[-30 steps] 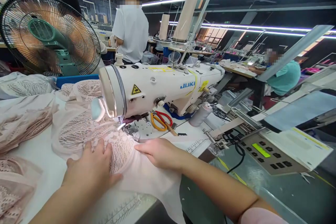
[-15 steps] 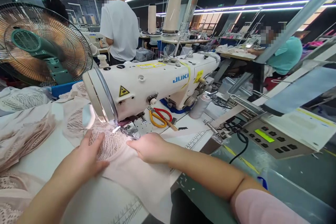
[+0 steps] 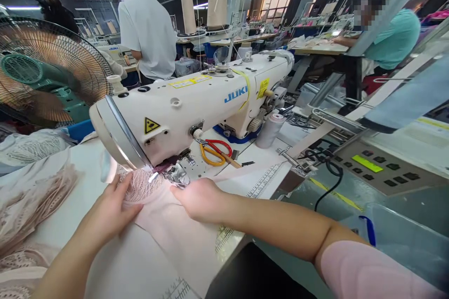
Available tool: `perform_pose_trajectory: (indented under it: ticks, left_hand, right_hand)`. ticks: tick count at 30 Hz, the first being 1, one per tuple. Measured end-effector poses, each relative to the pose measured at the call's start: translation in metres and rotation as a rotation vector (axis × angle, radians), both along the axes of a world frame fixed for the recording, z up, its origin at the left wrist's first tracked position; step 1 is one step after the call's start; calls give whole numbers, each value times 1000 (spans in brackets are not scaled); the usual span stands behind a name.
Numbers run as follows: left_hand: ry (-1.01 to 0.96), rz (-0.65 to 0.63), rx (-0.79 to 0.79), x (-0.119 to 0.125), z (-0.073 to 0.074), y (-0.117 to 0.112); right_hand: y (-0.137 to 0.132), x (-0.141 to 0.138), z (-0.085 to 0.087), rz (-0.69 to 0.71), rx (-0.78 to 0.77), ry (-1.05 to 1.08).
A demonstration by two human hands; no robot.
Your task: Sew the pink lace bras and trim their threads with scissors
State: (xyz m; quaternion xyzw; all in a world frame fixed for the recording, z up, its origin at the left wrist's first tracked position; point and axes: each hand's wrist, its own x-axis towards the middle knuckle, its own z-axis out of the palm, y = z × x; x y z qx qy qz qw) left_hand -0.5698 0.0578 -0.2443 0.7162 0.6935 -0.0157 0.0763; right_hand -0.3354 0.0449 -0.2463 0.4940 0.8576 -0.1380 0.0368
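Observation:
My left hand [image 3: 110, 210] lies flat with fingers stretched out on a pale pink lace piece [image 3: 142, 186] that runs under the presser foot [image 3: 175, 175] of a white JUKI sewing machine [image 3: 189, 107]. My right hand [image 3: 198, 198] presses on plain pink fabric [image 3: 175, 229] just in front of the foot, its fingers curled down and partly hidden. The fabric hangs over the table's front edge.
Scissors with red and yellow handles [image 3: 214, 152] and a thread spool [image 3: 270, 130] lie behind the needle. Lace pieces [image 3: 31, 201] are piled at left beside a spinning fan [image 3: 45, 74]. A control panel [image 3: 377, 168] sits at right. Two people work at tables behind.
The view has shifted so the machine looms closer and lower. Both hands have slid with the fabric toward the presser foot; less lace shows in front of the needle.

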Motion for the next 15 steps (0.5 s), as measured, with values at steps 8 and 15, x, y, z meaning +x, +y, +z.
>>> perform_pose_trajectory:
  ticks: [8,15]
  left_hand:
    - [-13,53,99,3,4,2]
    - [-42,-328,266,68,9,-40]
  right_hand:
    - [-5,5,13,75,-21,-116]
    - [-20,39,17,155,66,69]
